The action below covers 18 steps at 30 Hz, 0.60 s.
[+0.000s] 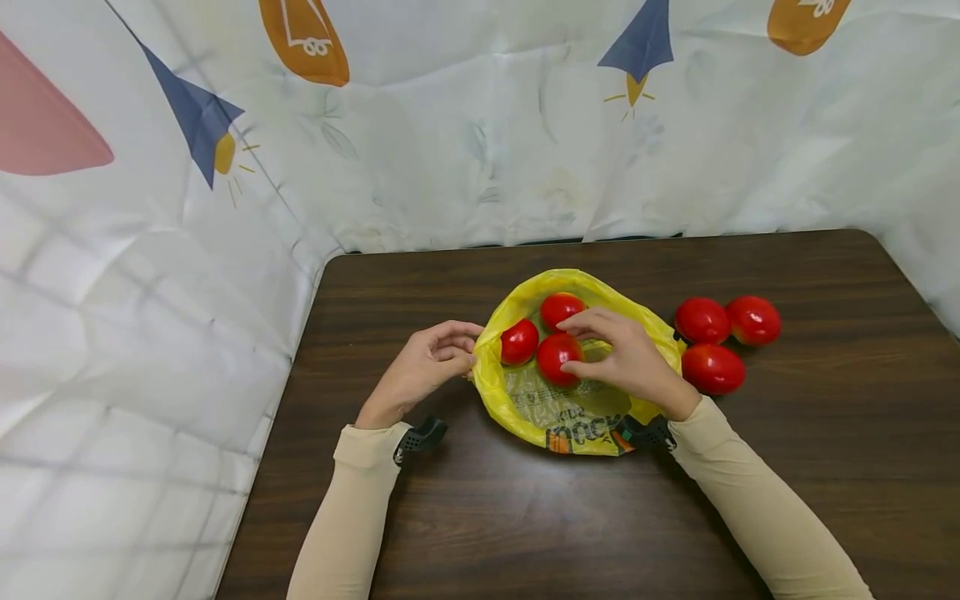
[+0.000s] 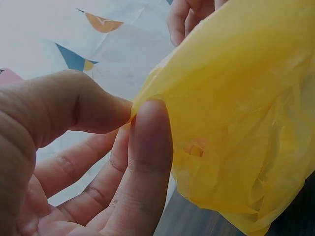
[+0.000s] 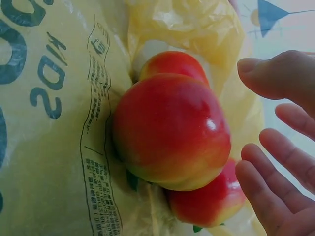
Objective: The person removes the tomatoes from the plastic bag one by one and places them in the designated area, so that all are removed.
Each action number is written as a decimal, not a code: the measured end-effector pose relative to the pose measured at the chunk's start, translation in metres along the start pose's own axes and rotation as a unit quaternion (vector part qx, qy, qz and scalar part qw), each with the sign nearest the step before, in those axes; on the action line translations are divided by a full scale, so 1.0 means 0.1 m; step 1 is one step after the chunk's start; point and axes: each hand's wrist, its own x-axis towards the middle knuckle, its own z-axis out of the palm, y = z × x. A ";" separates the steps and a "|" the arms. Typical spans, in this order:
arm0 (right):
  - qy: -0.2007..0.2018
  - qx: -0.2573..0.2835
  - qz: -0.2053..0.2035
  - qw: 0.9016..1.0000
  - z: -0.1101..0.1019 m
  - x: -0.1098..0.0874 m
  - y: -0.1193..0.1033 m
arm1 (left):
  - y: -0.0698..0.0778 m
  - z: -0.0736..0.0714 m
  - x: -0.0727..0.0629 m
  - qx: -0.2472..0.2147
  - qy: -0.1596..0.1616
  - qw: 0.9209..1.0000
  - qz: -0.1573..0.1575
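A yellow plastic bag [image 1: 491, 392] lies spread wide on the table, dark print on its near side. My left hand [image 1: 420, 371] pinches the left rim between thumb and index finger, plainly seen in the left wrist view. Inside the bag sit three glossy red tomatoes: one nearest the right hand [image 1: 558, 358], a left tomato [image 1: 519, 342] and a far tomato [image 1: 561, 310]. My right hand [image 1: 626, 354] reaches over the bag, its fingers spread around the nearest tomato. In the right wrist view, a gap shows between those fingers [image 3: 275, 147] and the front tomato [image 3: 172, 132].
Three more tomatoes rest close together right of the bag: a left one [image 1: 702, 320], a right one [image 1: 753, 320] and a near one [image 1: 713, 369]. Behind the dark wooden table [image 1: 862, 417] hangs a patterned white cloth [image 1: 480, 150], which also runs along the left side.
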 end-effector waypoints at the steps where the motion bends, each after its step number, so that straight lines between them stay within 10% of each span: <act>1: 0.000 -0.001 0.002 1.000 0.00 0.00 0.01 | 0.00 0.00 0.00 -0.001 0.000 1.000 -0.001; 18: -0.027 -0.010 0.045 0.999 0.05 0.01 0.10 | 0.02 0.01 -0.01 0.002 0.000 1.000 -0.006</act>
